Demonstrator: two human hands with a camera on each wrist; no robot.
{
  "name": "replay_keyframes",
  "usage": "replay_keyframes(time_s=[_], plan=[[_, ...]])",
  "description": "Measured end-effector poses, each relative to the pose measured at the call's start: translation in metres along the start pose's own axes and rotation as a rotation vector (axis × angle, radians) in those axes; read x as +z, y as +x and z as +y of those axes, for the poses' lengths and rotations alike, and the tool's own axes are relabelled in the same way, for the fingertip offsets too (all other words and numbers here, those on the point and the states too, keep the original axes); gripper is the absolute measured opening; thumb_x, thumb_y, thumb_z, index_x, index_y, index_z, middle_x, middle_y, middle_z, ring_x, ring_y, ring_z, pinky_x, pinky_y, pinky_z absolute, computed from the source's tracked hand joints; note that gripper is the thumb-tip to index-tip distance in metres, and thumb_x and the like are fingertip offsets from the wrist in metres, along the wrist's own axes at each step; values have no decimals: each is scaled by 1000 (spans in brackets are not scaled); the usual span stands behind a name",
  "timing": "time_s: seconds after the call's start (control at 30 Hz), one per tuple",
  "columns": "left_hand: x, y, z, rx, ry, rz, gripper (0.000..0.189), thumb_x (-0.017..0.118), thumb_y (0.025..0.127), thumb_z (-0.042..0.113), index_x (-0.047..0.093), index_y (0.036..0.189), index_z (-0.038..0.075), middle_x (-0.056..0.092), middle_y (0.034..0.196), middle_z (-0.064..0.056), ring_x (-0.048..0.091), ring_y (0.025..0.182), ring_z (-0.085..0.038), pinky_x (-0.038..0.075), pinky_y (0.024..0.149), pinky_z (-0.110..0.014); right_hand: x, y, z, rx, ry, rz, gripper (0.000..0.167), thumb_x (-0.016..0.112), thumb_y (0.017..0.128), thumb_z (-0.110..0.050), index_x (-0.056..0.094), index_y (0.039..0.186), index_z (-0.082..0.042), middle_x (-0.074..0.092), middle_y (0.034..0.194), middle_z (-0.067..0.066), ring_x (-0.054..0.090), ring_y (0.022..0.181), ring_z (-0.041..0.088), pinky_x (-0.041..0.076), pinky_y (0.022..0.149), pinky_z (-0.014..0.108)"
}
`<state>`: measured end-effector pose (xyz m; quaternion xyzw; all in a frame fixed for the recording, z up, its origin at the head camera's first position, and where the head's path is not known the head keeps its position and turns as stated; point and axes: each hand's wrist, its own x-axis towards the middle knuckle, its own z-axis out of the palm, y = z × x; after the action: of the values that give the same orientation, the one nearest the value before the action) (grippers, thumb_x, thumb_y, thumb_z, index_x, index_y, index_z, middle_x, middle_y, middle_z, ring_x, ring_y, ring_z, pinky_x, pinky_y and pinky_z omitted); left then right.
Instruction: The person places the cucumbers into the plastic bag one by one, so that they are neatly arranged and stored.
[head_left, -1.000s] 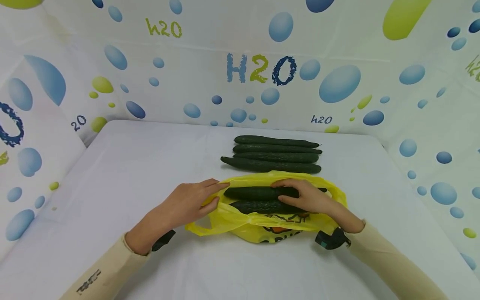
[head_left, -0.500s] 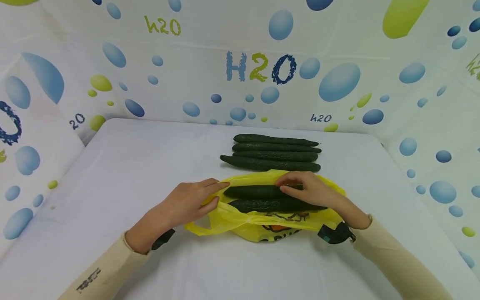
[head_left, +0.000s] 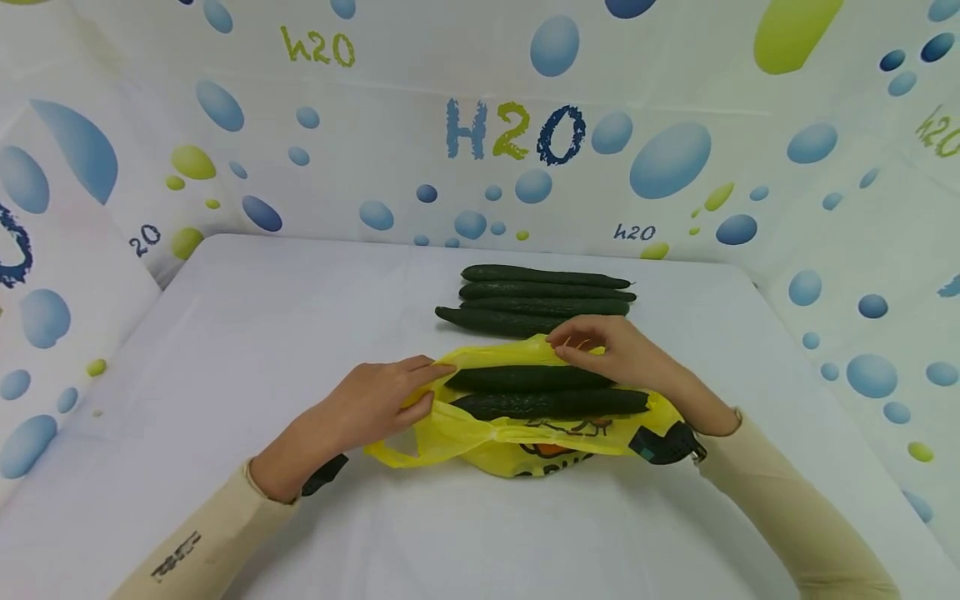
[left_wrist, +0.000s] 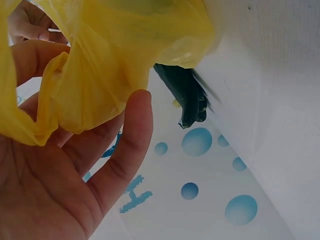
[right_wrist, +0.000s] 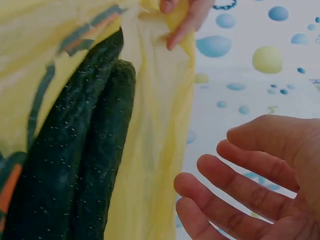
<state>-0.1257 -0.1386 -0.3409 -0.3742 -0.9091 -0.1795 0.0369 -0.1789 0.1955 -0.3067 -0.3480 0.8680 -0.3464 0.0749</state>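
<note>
A yellow plastic bag lies on the table with its mouth spread. Two dark green cucumbers, a far one and a near one, lie side by side inside it. My left hand holds the bag's left rim, and in the left wrist view the yellow film runs between its thumb and fingers. Over the bag's far right rim hovers my right hand. Its fingers are loosely bent, with nothing between them in the right wrist view, and the cucumbers lie apart from it.
Behind the bag, several more cucumbers lie in a row, the nearest partly hidden by my right hand. A white cloth covers the table. A printed backdrop rises at the back and sides.
My right hand has let go of the far cucumber in the bag and risen away toward the far rim. The left hand keeps its place on the bag. The view has shifted slightly.
</note>
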Motion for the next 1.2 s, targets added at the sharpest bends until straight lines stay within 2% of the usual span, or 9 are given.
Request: replay_keyframes(time_s=[0.23, 0.47, 0.57, 0.7, 0.9, 1.03, 1.2], plan=[[0, 0, 1, -2, -8, -2, 37, 55, 95, 13, 62, 130, 8, 66, 118, -9, 32, 46, -2, 30, 42, -18, -5, 10, 7, 25, 7, 68, 19, 62, 94, -2, 67, 111, 4, 69, 107, 19, 69, 89, 25, 55, 78, 28], [3, -1, 2, -8, -4, -18, 36, 55, 95, 12, 63, 130, 8, 66, 118, -9, 26, 44, -3, 27, 42, -18, -2, 20, 24, 106, 12, 128, 22, 62, 96, -8, 67, 113, 5, 68, 109, 21, 66, 91, 27, 53, 77, 24], [4, -2, 2, -10, -9, -24, 36, 55, 94, 12, 63, 130, 8, 66, 117, -9, 26, 44, -2, 28, 42, -18, 1, 24, 33, 120, 15, 132, 22, 61, 96, -7, 67, 113, 5, 67, 109, 22, 66, 94, 29, 54, 80, 29], [7, -3, 1, -10, -8, -24, 36, 56, 95, 13, 63, 130, 8, 65, 116, -8, 29, 45, -2, 30, 43, -18, 4, 26, 45, 121, 4, 128, 22, 62, 95, -5, 66, 113, 6, 66, 111, 22, 64, 98, 33, 54, 85, 40], [8, -4, 1, -17, -8, -25, 37, 56, 94, 12, 62, 130, 8, 65, 120, -9, 29, 45, -2, 30, 43, -18, 4, 29, 60, 206, -48, 58, 27, 64, 94, -7, 65, 119, 2, 62, 121, 21, 57, 112, 37, 43, 99, 54], [10, -5, 2, -5, -3, -18, 36, 56, 94, 11, 63, 130, 8, 65, 118, -8, 28, 46, -2, 28, 42, -18, 4, 28, 69, 242, -88, 22, 30, 64, 94, -7, 63, 123, 1, 59, 127, 22, 53, 118, 39, 38, 103, 57], [11, -5, 3, 0, 13, -16, 37, 56, 94, 12, 62, 130, 8, 65, 120, -10, 29, 45, -2, 28, 42, -18, 9, 26, 78, 224, -123, 31, 31, 66, 91, -4, 64, 122, 0, 58, 127, 22, 52, 116, 39, 41, 99, 55]])
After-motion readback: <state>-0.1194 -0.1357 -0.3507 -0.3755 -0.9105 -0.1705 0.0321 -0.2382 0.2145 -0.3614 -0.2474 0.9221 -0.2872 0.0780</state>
